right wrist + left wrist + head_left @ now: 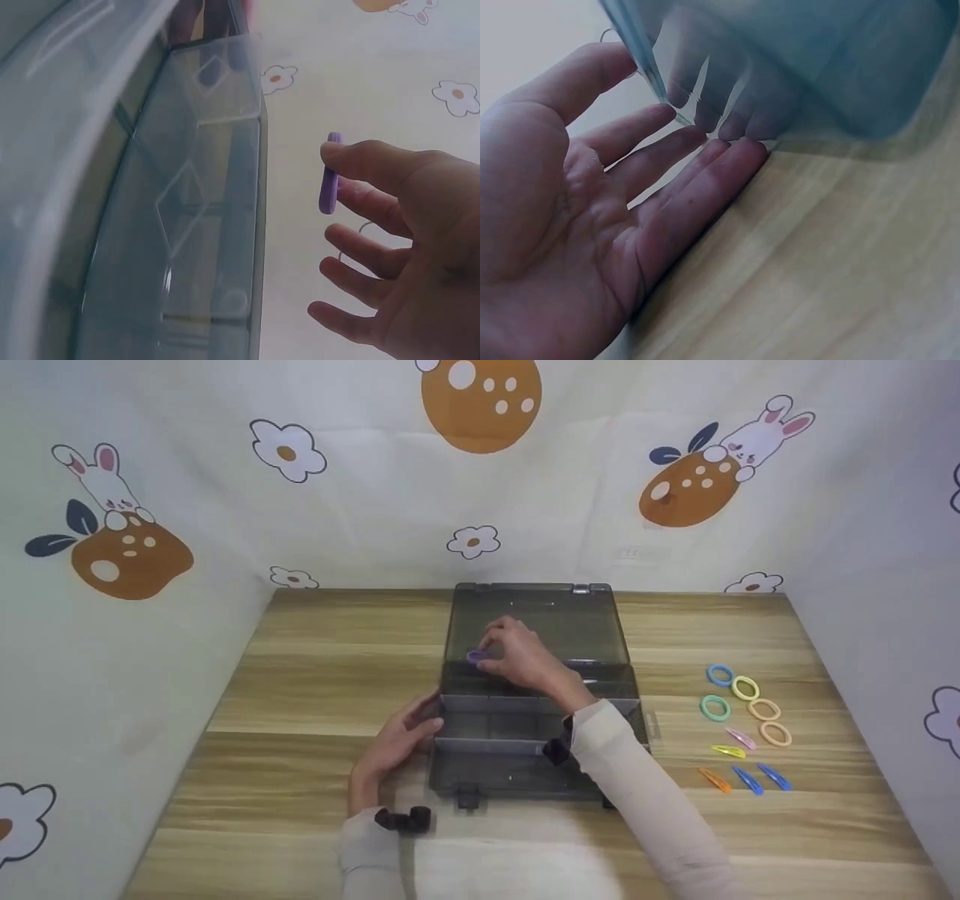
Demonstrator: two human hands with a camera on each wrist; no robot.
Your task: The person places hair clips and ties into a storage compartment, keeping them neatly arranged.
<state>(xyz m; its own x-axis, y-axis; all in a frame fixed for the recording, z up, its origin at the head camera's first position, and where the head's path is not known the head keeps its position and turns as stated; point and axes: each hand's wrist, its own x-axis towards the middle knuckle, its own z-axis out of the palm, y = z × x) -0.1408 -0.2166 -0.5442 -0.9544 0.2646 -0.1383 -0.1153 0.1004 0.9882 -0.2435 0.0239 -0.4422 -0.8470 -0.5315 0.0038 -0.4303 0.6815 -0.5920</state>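
Note:
A smoky see-through storage box [491, 769] lies on the table with its lid [540, 622] swung back toward the wall. Grey dividers split its inside into long rows. My right hand [521, 656] pinches a purple hair tie [330, 174] between thumb and forefinger, above the back row at its left end; the other fingers are spread apart. At the box's left side, my left hand [397, 739] rests against the wall, its fingertips [739, 154] touching the plastic and the thumb near the rim. In the left wrist view the palm faces the box.
Right of the box lie several hair ties, among them a blue one [720, 675] and a green one [715, 708]. Closer to the front are several snap clips, including an orange one [715, 780]. A patterned cloth [375, 510] hangs behind the wooden table [300, 697].

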